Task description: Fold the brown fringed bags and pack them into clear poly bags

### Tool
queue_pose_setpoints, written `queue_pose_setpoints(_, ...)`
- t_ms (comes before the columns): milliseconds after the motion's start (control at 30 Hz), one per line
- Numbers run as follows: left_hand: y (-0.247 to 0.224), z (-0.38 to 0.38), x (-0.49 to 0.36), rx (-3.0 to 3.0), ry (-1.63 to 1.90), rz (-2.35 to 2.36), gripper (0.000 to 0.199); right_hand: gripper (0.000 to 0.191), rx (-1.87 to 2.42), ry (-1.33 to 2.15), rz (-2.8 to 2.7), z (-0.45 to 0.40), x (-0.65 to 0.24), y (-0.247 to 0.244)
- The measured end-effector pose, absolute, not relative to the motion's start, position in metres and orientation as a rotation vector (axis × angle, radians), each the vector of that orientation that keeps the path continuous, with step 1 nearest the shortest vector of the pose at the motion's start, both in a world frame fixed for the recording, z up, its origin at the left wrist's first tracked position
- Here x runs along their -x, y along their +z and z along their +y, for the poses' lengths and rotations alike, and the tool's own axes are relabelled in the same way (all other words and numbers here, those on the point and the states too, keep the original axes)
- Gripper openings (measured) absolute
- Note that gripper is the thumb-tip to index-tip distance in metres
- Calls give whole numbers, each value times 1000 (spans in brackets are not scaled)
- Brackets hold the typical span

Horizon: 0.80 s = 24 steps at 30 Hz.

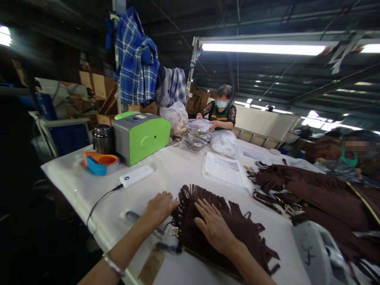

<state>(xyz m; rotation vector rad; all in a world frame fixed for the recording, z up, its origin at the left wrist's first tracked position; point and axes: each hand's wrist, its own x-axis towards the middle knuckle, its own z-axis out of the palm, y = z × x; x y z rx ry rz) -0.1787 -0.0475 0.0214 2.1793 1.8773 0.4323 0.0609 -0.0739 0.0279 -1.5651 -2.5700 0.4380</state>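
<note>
A dark brown fringed bag (237, 233) lies flat on the white table in front of me, its fringe spread along the far and right sides. My right hand (213, 225) rests on it, palm down with fingers stretched out. At the bag's far left corner, my left hand (162, 208) has its fingers curled and pressed together at the strips of fringe; the fingertips are partly hidden. Gold-coloured metal clips (175, 232) and some clear plastic wrap lie by the bag's left edge. A small brown card (152, 266) is on the table below them.
More brown fringed bags (320, 194) are piled at right, beside a grey tape dispenser (314, 253). Printed plastic bags (225, 170) lie ahead. At left stand a green-grey machine (142, 136), a steel flask (102, 138), tape rolls (102, 161) and a corded white device (136, 176). A co-worker (222, 113) handles plastic bags opposite.
</note>
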Motion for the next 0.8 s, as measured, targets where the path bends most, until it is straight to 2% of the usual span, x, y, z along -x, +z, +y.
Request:
queue_pose_setpoints(167,5,-44,132,-2258,294,1912,42,64,1566,296,-2625,-70,-58,10)
queue_pose_setpoints(333,1,-41,131,-2242,174,1856,32,63,1552,302,-2610,-69,-61,4)
queue_pose_setpoints(467,8,-30,151,-2217,215,1863,29,63,1550,295,-2588,-68,-62,4)
queue_pose_setpoints(667,26,-30,184,-2091,345,2196,26,62,1544,297,-2557,-70,-62,5)
queue_pose_setpoints(800,36,-51,192,-2155,423,2054,25,63,1541,289,-2554,-71,-61,7)
